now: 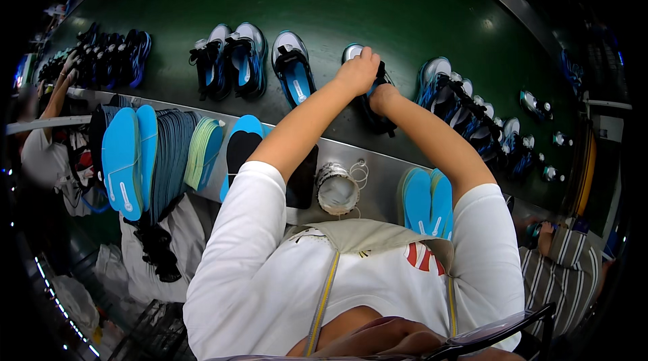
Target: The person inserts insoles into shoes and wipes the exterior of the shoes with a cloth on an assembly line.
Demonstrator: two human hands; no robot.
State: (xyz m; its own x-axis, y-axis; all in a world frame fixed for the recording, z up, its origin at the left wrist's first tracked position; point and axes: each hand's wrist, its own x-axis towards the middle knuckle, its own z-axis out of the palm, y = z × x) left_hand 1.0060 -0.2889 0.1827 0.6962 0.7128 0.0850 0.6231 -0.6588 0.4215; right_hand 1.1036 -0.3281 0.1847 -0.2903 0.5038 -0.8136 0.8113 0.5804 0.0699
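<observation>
A grey and black sneaker with blue trim [352,52] stands on the green surface in front of me, toe pointing away. My left hand [360,72] is closed over its upper near the tongue. At the shoe's opening is my right hand [385,99]; its fingers are hidden inside or behind the shoe. Just to the left stands another sneaker [294,67], a blue insole showing inside it. Farther left, a pair of matching sneakers [248,61] stands side by side.
Blue insoles [121,158] are stacked on the metal ledge at left, more blue insoles [420,202] at right. Between them sits a round container [337,189]. Rows of sneakers [472,115] stand at right. Other people [567,263] are at both sides.
</observation>
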